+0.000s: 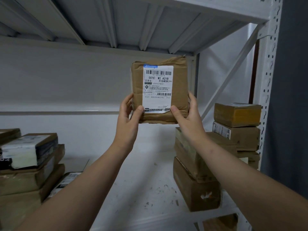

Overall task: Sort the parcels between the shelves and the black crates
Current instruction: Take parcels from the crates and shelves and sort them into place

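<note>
A brown cardboard parcel (180, 84) with a white shipping label facing me is held upright in the air, inside the white shelf bay. My left hand (129, 117) grips its lower left edge, thumb on the front. My right hand (188, 115) grips its lower right edge, thumb on the label's corner. The white shelf board (141, 189) lies below the parcel. No black crate is in view.
A stack of brown parcels (28, 165) sits on the shelf at the left. More stacked parcels (233, 130) stand at the right, near the perforated white upright (270, 80). The upper shelf's underside (116, 22) is close above.
</note>
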